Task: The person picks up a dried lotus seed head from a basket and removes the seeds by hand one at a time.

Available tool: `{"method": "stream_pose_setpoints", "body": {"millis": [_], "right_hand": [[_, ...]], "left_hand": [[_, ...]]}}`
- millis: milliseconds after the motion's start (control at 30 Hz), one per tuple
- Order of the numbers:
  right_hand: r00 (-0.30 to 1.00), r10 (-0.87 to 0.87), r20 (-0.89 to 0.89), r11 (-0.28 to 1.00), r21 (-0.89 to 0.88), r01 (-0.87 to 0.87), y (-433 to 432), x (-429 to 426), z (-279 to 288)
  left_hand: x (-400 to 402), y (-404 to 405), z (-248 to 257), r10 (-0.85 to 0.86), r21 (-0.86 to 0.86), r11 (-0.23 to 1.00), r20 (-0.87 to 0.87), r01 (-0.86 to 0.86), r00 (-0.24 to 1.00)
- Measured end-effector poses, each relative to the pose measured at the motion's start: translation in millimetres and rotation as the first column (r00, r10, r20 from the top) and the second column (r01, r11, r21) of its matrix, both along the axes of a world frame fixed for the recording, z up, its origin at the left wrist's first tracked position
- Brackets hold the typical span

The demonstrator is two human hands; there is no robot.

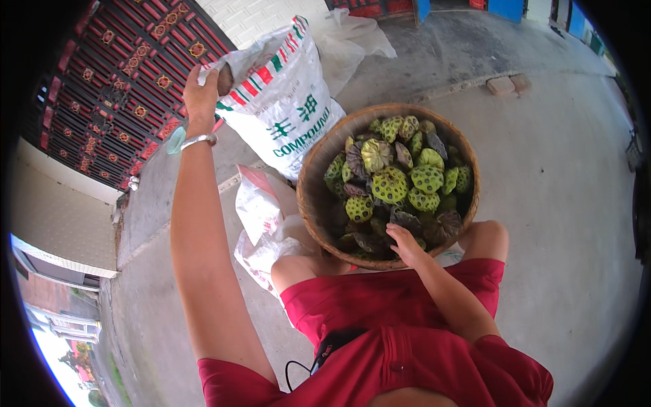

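Observation:
With my left hand point(200, 96) I grip the upper left rim of a white woven plastic sack point(290, 109), which stands upright with its mouth open. Something brown point(225, 80) shows at the mouth beside my thumb; what it is, I cannot tell. A round woven basket point(311, 203) full of lotus seed pods point(389, 185), some green and some dark and withered, stands between my knees. My right hand point(408, 248) reaches over the near rim, its fingers apart beside a dark pod point(404, 219). Whether they touch the pod is unclear.
White and pink plastic sacks point(259, 203) lie crumpled left of the basket. Behind the upright sack is a translucent plastic sheet point(351, 46). Bricks point(501, 85) rest on the concrete floor point(554, 203) at the far right. A red and black metal gate point(122, 86) stands at the left.

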State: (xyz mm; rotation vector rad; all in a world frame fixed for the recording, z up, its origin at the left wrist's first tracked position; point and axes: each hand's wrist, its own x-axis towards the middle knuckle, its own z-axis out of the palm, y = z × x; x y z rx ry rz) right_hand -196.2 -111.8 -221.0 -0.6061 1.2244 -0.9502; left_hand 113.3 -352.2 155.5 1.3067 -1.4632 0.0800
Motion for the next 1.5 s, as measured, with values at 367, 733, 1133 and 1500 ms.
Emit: {"method": "stream_pose_setpoints", "body": {"millis": [367,733,1133,1500], "right_hand": [[0.251,0.067,-0.966,0.859,-0.072,-0.507,-29,-58,34],[0.555,-0.495,-0.669,0.274,-0.726,-0.631,19,-25,112],[0.985,-0.052,-0.166,0.76,-0.646,-0.069,52,-27,144],[0.721,-0.064,-0.69,0.809,-0.459,-0.367,35,3,125]], "left_hand": [[-106,183,-134,-0.38,0.145,0.873,-0.397,0.466,0.835],[-146,271,-264,0.383,0.097,0.35,-0.923,0.932,-0.048],[-161,280,-254,0.126,-0.019,0.472,-0.988,0.882,-0.089],[-170,282,-268,0.021,0.18,0.603,-0.977,0.777,0.21]]}}
